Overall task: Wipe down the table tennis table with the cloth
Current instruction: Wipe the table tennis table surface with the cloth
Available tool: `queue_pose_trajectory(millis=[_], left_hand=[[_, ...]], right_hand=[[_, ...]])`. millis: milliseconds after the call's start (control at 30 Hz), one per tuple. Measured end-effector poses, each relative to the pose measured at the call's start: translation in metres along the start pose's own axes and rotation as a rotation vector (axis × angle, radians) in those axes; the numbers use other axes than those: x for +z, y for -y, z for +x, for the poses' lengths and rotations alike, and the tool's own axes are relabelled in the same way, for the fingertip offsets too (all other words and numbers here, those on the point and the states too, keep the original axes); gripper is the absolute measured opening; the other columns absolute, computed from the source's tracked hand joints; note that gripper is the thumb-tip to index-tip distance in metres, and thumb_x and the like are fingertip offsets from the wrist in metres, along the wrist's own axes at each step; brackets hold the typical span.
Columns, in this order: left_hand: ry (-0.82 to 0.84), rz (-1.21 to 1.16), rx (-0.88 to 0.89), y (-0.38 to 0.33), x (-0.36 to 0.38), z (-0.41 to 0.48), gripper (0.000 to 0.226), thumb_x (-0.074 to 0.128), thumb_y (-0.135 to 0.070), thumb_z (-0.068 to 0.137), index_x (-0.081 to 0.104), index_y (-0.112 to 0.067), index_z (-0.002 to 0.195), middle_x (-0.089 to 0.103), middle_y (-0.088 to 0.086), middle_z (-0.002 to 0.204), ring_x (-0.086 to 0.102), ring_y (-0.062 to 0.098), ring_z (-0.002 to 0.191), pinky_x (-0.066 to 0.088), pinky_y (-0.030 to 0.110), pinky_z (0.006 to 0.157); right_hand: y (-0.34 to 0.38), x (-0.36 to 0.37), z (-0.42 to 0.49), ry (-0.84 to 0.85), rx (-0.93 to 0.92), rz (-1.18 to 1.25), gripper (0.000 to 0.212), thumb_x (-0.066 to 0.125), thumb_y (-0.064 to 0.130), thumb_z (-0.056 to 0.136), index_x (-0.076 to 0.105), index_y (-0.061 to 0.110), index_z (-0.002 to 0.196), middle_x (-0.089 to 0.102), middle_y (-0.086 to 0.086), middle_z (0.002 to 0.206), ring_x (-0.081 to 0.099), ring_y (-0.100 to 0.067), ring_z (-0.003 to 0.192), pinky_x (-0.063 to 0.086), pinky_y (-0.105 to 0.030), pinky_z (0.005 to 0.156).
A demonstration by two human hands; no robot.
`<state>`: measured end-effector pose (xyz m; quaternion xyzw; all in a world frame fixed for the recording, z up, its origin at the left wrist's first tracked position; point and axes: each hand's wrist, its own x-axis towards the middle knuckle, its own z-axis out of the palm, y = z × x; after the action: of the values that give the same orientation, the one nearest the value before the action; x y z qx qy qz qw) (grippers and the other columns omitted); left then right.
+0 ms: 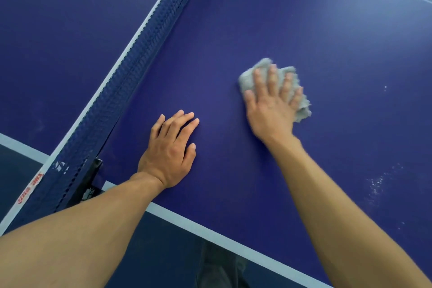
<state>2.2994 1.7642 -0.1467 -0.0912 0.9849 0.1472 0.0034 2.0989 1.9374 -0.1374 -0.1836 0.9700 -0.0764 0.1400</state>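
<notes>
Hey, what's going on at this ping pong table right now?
A person is wiping the blue table tennis table with a grey cloth. The right hand presses the crumpled cloth down against the surface. The left hand rests flat on the table beside the net. Pale specks show on the surface to the right, not yet wiped.

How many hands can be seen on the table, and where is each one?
2. The left hand rests flat on the table beside the net; the right hand presses the grey cloth farther from the net.
</notes>
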Motion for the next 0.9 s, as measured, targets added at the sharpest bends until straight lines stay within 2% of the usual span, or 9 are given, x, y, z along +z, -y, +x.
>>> queue_pose_trajectory(millis=[167, 267, 367, 467, 533, 633, 733, 833, 900], left_hand=[[-0.043, -0.026, 0.015, -0.001, 0.001, -0.001, 0.057, 0.042, -0.032, 0.098, 0.05, -0.01, 0.15, 0.045, 0.004, 0.155, 0.037, 0.025, 0.149, 0.02, 0.054, 0.126], [-0.042, -0.018, 0.015, 0.0, 0.002, -0.001, 0.056, 0.041, -0.032, 0.099, 0.05, -0.011, 0.149, 0.044, 0.004, 0.155, 0.037, 0.025, 0.149, 0.02, 0.055, 0.126], [-0.014, 0.001, 0.011, 0.0, 0.002, 0.0, 0.056, 0.039, -0.034, 0.099, 0.048, -0.012, 0.15, 0.042, 0.003, 0.156, 0.036, 0.025, 0.15, 0.021, 0.055, 0.125], [0.011, 0.021, 0.0, 0.0, 0.002, 0.0, 0.057, 0.037, -0.035, 0.1, 0.046, -0.012, 0.152, 0.041, 0.003, 0.156, 0.036, 0.025, 0.15, 0.021, 0.056, 0.125], [0.013, 0.023, -0.003, -0.001, 0.001, 0.0, 0.058, 0.036, -0.035, 0.1, 0.046, -0.012, 0.153, 0.042, 0.002, 0.156, 0.036, 0.024, 0.15, 0.021, 0.056, 0.126], [0.007, 0.005, -0.007, -0.001, 0.001, -0.001, 0.058, 0.034, -0.032, 0.101, 0.043, -0.01, 0.155, 0.043, 0.002, 0.157, 0.035, 0.023, 0.15, 0.018, 0.053, 0.127], [-0.026, -0.072, -0.025, -0.002, 0.0, -0.002, 0.057, 0.032, -0.022, 0.102, 0.041, -0.005, 0.155, 0.045, 0.006, 0.157, 0.036, 0.024, 0.15, 0.016, 0.05, 0.128], [-0.049, -0.101, -0.031, -0.003, 0.001, -0.003, 0.054, 0.031, -0.016, 0.103, 0.041, -0.003, 0.154, 0.046, 0.009, 0.157, 0.036, 0.024, 0.15, 0.015, 0.05, 0.128], [-0.062, -0.092, -0.018, -0.002, 0.002, -0.003, 0.052, 0.032, -0.015, 0.103, 0.045, -0.004, 0.152, 0.046, 0.007, 0.156, 0.037, 0.025, 0.15, 0.015, 0.05, 0.129]], right_hand=[[0.004, 0.032, -0.108, 0.041, -0.567, -0.089, 0.055, 0.03, 0.052, 0.109, 0.032, 0.037, 0.162, 0.017, 0.003, 0.174, 0.01, -0.035, 0.161, 0.009, -0.063, 0.126], [-0.046, 0.028, -0.129, 0.085, -0.635, -0.105, 0.054, 0.028, 0.056, 0.109, 0.034, 0.04, 0.161, 0.02, 0.005, 0.173, 0.012, -0.033, 0.161, 0.011, -0.063, 0.126], [-0.084, 0.008, -0.092, 0.022, -0.321, -0.069, 0.058, 0.031, 0.055, 0.105, 0.036, 0.037, 0.16, 0.02, 0.003, 0.173, 0.01, -0.035, 0.16, 0.006, -0.064, 0.126], [-0.075, -0.01, -0.029, -0.014, 0.133, 0.076, 0.061, 0.024, 0.056, 0.105, 0.014, 0.043, 0.164, -0.003, 0.009, 0.175, -0.01, -0.029, 0.16, -0.009, -0.059, 0.126], [-0.042, -0.011, -0.001, -0.024, 0.192, 0.105, 0.06, 0.022, 0.053, 0.108, 0.009, 0.041, 0.165, -0.008, 0.007, 0.175, -0.014, -0.032, 0.16, -0.011, -0.063, 0.124], [0.014, 0.006, -0.015, -0.013, -0.124, 0.027, 0.058, 0.026, 0.051, 0.11, 0.015, 0.038, 0.165, 0.0, 0.002, 0.176, -0.007, -0.036, 0.161, -0.007, -0.064, 0.125], [0.035, 0.033, -0.084, -0.005, -0.465, -0.035, 0.053, 0.035, 0.049, 0.108, 0.038, 0.036, 0.16, 0.021, 0.0, 0.173, 0.012, -0.038, 0.16, 0.008, -0.066, 0.125], [0.007, 0.046, -0.146, 0.053, -0.625, -0.044, 0.052, 0.038, 0.049, 0.107, 0.039, 0.04, 0.158, 0.021, 0.004, 0.173, 0.012, -0.035, 0.16, 0.011, -0.064, 0.125], [-0.022, 0.043, -0.154, 0.059, -0.614, -0.077, 0.052, 0.037, 0.05, 0.107, 0.037, 0.042, 0.158, 0.019, 0.006, 0.173, 0.011, -0.033, 0.161, 0.01, -0.062, 0.127]])
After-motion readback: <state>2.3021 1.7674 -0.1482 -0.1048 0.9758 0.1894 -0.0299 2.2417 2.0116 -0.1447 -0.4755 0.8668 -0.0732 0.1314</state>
